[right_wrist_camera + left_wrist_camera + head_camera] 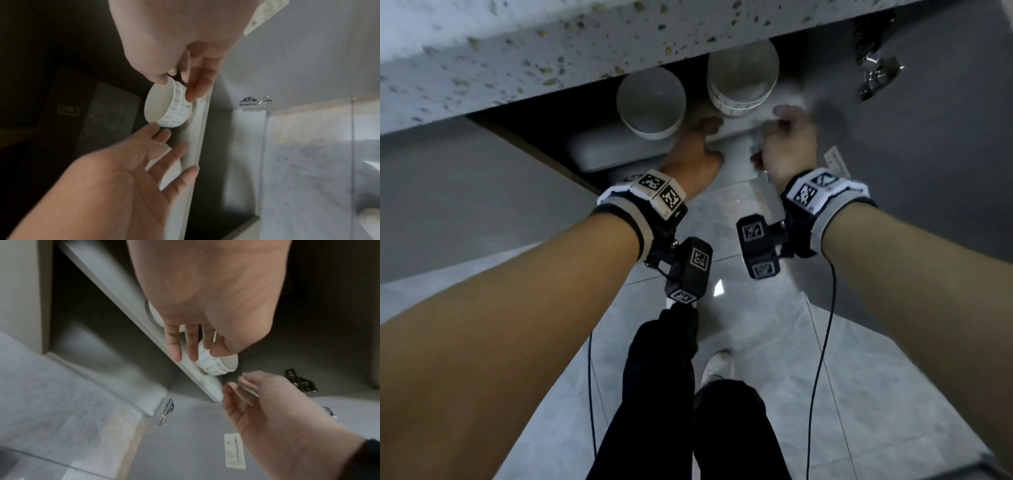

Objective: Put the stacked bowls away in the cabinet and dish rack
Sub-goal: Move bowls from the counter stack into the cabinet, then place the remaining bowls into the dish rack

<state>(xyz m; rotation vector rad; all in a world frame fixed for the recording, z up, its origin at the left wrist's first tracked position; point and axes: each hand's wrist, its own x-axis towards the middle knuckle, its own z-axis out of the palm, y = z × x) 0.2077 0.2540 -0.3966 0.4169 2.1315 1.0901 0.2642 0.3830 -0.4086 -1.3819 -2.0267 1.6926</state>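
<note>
1. Head view looks down past a speckled countertop [524,51] into an open cabinet [534,144], where a pale shelf [616,150] carries two lots of white bowls.
2. On the right of the shelf stands a short stack of bowls [743,82], nested rims up, with faint blue dashes on the outer walls [176,112]. How many bowls are nested there cannot be made out.
3. To its left sits a single white bowl [650,102], also rim up, near the stack but apart from it.
4. The left hand [695,154] is at the shelf's near edge between the two lots; its fingers [174,345] are straight and loose, holding nothing.
5. The right hand [789,144] is blurred, just near of the stack; its fingers [195,87] are relaxed beside the stack's wall, and whether they touch it is unclear.
6. The countertop hides the far part of the shelf.
7. Metal hinges [876,73] show on the right cabinet wall, and a paper label [234,451] is stuck below them.
</note>
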